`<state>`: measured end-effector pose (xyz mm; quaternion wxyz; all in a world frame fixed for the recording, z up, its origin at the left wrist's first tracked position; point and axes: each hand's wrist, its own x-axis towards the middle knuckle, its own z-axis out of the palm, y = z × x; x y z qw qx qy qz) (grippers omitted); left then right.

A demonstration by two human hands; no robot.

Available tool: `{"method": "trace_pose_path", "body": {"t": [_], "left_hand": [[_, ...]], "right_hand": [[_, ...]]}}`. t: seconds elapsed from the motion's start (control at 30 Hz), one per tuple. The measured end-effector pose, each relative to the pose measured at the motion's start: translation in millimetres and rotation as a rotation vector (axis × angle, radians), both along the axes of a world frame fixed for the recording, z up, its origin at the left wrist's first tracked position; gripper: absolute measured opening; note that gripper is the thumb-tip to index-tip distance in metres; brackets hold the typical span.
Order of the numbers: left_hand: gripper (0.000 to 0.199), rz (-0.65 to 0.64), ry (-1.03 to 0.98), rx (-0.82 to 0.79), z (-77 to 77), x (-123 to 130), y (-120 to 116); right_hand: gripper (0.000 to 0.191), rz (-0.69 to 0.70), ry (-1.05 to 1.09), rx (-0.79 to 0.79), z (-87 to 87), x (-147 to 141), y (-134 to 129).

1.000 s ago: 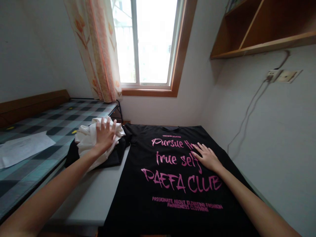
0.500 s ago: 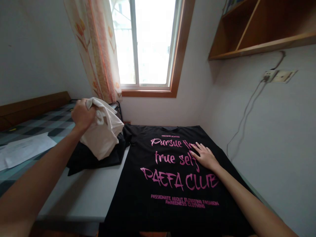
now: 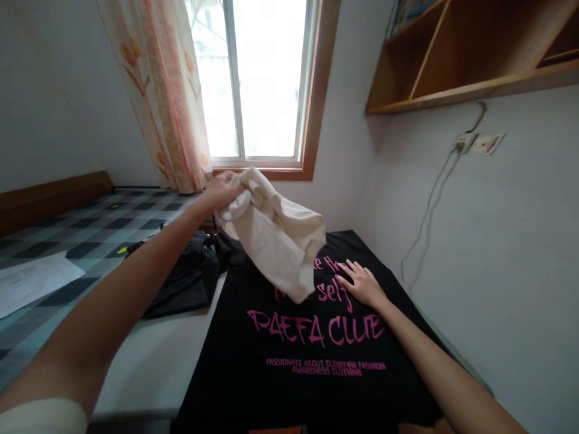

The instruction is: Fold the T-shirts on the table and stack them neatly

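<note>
A black T-shirt (image 3: 316,392) with pink lettering lies spread flat over the table. My right hand (image 3: 362,283) rests on its printed front, palm down with the fingers stretched out. Closed on one end of a cream-coloured cloth (image 3: 275,235), my left hand (image 3: 222,191) holds it in the air above the shirt's far left part. The cloth hangs in folds and covers some of the lettering; whether it is a garment I cannot tell.
Dark folded clothing (image 3: 190,271) lies left of the shirt, on the white table (image 3: 149,361). Beyond it is a bed with a checked cover (image 3: 67,223) and paper sheets (image 3: 40,280). A wooden shelf (image 3: 407,102) and hanging cords (image 3: 425,223) are on the right wall.
My left hand has carried the cream cloth rightward, from over the dark clothing to above the T-shirt. My right hand stays flat on the shirt. The view has shifted slightly.
</note>
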<state>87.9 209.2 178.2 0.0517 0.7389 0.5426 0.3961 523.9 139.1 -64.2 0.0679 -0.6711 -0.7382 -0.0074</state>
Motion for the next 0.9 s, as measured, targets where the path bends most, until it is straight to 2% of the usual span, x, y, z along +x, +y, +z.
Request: {"method": "trace_pose_path", "body": {"t": [0.03,0.07,0.13,0.23,0.3,0.43,0.6,0.77,0.83,0.9], "left_hand": [[0.049,0.021,0.112,-0.181,-15.1,5,-1],[0.052,0.022,0.235,-0.269,-30.1,8,-3],[0.054,-0.032,0.409,-0.293,-57.4,14,-8],[0.049,-0.334,0.524,-0.281,-87.3,22,-16],[0.047,-0.461,0.561,-0.276,-100.0,31,-23],[0.040,-0.491,0.614,-0.207,-116.1,55,-40],[0.040,-0.636,0.698,-0.233,-127.9,75,-55],[0.053,-0.699,0.614,-0.181,-134.5,64,-63],[0.057,-0.689,0.571,-0.176,-138.6,56,-67],[0.053,-0.661,0.563,-0.166,-143.3,47,-71]], "right_hand": [[0.069,-0.002,0.003,0.000,0.7,-1,-1],[0.069,-0.003,0.007,0.003,1.2,-1,-1],[0.069,0.003,0.016,0.021,1.6,-1,-2],[0.069,0.016,0.036,0.059,0.9,-1,-3],[0.067,0.015,0.055,0.096,0.7,-1,-4],[0.051,0.056,0.100,0.222,4.4,-9,-11],[0.033,0.171,0.301,0.345,12.8,-36,-17],[0.040,0.241,0.459,0.348,25.5,-74,3],[0.044,0.242,0.471,0.341,32.7,-94,15],[0.038,0.211,0.483,0.315,39.8,-114,26]]}}
